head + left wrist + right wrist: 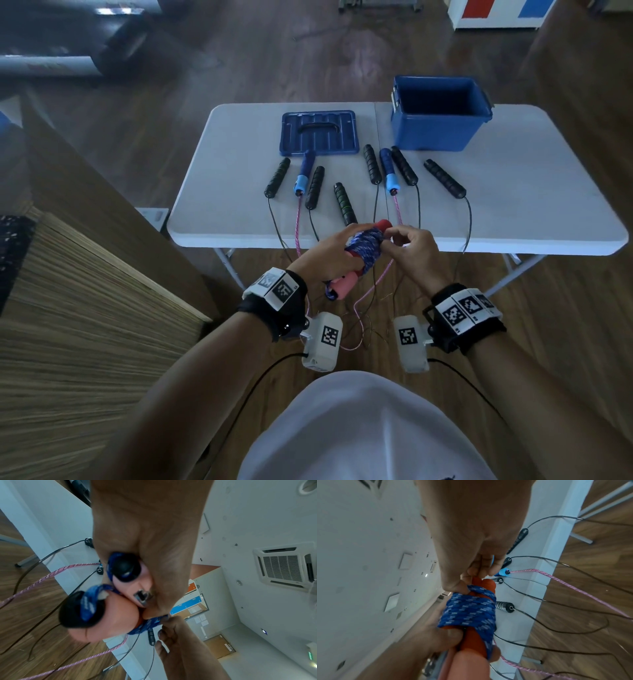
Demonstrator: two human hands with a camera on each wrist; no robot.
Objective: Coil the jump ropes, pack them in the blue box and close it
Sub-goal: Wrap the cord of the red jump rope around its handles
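A jump rope with two red-pink handles (344, 286) and a blue patterned cord (364, 245) wound round them is held in front of the table's near edge. My left hand (337, 255) grips the handles side by side; their black end caps (125, 568) show in the left wrist view. My right hand (392, 244) pinches the cord at the top of the coil (471, 611), fingertips (471, 576) against the handle tips. The blue box (432, 134) stands open at the table's far right, and its lid (320, 132) lies flat to the left.
On the white folding table (520, 212) lie several black-handled ropes (444, 178) and a blue-handled rope (388, 169) with a pink cord (297, 226). Their cords hang over the near edge to the wooden floor. A wooden counter (85, 325) stands at my left.
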